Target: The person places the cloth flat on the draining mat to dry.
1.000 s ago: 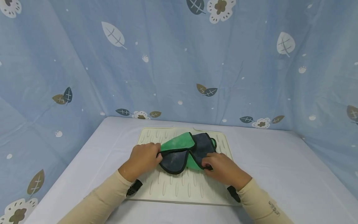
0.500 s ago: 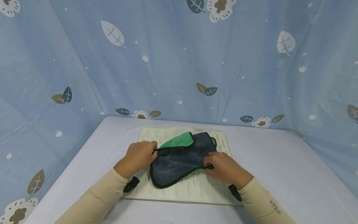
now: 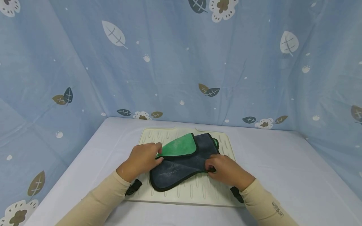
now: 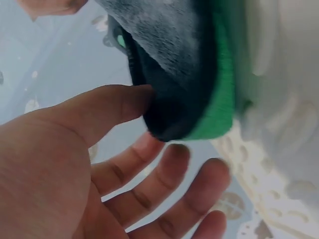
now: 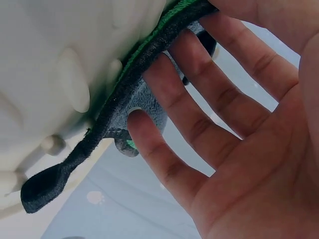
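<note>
A grey and green microfibre cloth (image 3: 175, 169) with black edging lies partly folded, its green flap (image 3: 179, 146) turned over the grey side. My left hand (image 3: 144, 158) is at the left end of the fold; in the left wrist view its thumb (image 4: 134, 97) lies on the dark edging and the forefinger tip is just behind it, with the other fingers spread. At the near right edge, my right hand (image 3: 224, 169) pinches the cloth's border. Seen from the right wrist, its fingers (image 5: 174, 94) reach along the grey side, the thumb tip near the frame's top edge.
Beneath the cloth lies a cream ridged mat (image 3: 186, 194) on a white-covered table (image 3: 282, 163). A hanging loop (image 3: 216, 143) sticks out at the cloth's far right. Behind stands a blue patterned curtain (image 3: 181, 69). Dark straps (image 3: 133, 187) show at both wrists.
The near grey part has spread out toward the lower left, covering the green seen below it before. Since half a second ago the green flap has come lower, and the left fingers have parted slightly.
</note>
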